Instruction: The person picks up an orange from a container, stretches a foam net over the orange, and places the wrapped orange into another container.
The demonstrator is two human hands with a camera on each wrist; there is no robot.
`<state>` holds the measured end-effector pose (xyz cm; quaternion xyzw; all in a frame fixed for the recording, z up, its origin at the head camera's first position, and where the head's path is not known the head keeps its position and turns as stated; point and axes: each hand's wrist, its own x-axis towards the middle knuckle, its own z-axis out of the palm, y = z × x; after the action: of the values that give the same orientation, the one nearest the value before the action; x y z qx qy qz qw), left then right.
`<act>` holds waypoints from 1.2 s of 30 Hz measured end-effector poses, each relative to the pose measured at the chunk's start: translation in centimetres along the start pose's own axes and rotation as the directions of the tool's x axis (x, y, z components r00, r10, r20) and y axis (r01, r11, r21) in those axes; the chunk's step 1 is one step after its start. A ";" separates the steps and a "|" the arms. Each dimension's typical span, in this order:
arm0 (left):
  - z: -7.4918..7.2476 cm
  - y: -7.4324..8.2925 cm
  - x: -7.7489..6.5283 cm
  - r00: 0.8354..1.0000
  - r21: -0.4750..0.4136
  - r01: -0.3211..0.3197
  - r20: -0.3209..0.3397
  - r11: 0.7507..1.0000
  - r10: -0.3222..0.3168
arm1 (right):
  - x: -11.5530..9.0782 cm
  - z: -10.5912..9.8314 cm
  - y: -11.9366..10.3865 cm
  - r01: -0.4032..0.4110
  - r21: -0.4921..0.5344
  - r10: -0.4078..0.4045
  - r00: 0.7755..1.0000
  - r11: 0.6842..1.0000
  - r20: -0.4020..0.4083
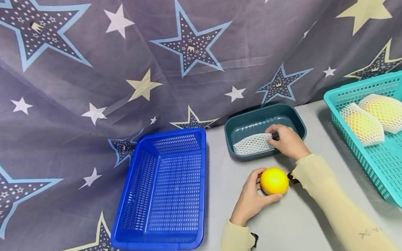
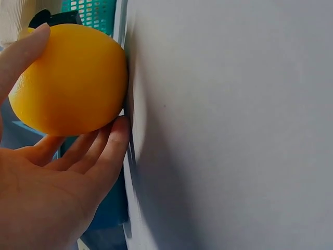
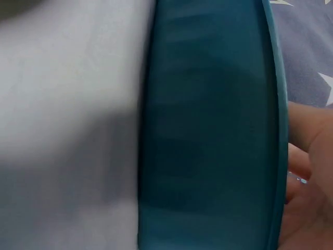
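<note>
My left hand [image 1: 251,197] holds a round orange-yellow fruit [image 1: 274,181] low over the grey tabletop, its thumb on one side and fingers on the other. The left wrist view shows the fruit [image 2: 73,78] large and bare, with the thumb lying along its skin. Over the dark teal tub [image 1: 239,122], my right hand [image 1: 287,141] reaches in and pinches the right end of a white foam net sleeve [image 1: 251,144]. A small black patch shows at those fingers. In the right wrist view the tub's wall [image 3: 208,125] hides the fingertips and the sleeve.
A blue perforated basket [image 1: 202,183] stands left of the hands. At the right, a turquoise basket [image 1: 367,168] contains several yellowish fruits [image 1: 362,123] in white foam nets. A star-patterned grey cloth [image 1: 245,54] hangs behind the table.
</note>
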<state>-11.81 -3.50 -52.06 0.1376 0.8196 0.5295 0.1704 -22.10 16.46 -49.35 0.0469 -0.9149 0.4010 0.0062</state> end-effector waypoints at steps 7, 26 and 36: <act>-0.1 -0.2 -0.1 1.000 -0.003 -0.011 0.009 1.000 0.011 | 0.0 -0.2 0.0 0.056 0.102 -0.043 0.992 0.993 -0.120; -0.3 -0.3 -0.3 1.000 -0.088 0.012 -0.008 0.996 -0.013 | -4.0 -2.9 -2.3 0.132 0.299 -0.075 0.978 0.945 -0.195; -3.0 1.2 -1.2 0.993 -0.182 -0.099 -0.076 0.978 0.087 | -6.6 -3.8 -3.9 0.167 0.449 -0.095 0.979 0.878 -0.179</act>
<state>-11.97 -5.95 -49.70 0.1412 0.7647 0.6152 0.1297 -15.30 17.12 -44.25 0.0785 -0.7849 0.6078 0.0915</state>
